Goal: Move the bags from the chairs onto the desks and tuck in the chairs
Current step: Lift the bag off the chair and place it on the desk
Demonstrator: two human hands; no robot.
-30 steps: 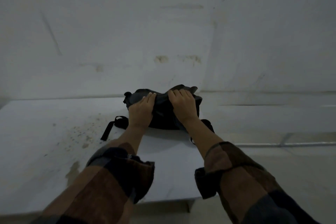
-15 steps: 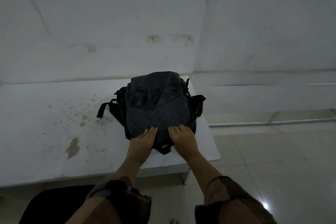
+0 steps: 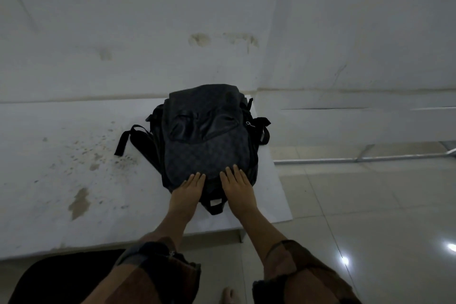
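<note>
Black backpack [image 3: 204,136], one, on one white desk [image 3: 61,168]; two flat hands, left [image 3: 187,190] and right [image 3: 237,187], grip released.

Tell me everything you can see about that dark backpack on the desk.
The backpack is black with a faint checked weave and a smoother, shinier upper panel. It lies flat on the white desk, near its right end. Straps spill out on both sides, and a loop sticks out at the near end. The left hand and right hand rest flat on its near end, fingers straight.

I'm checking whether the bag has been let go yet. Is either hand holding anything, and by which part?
Nothing is gripped. The left hand and right hand lie flat, fingers straight, on the near end of the backpack.
</note>
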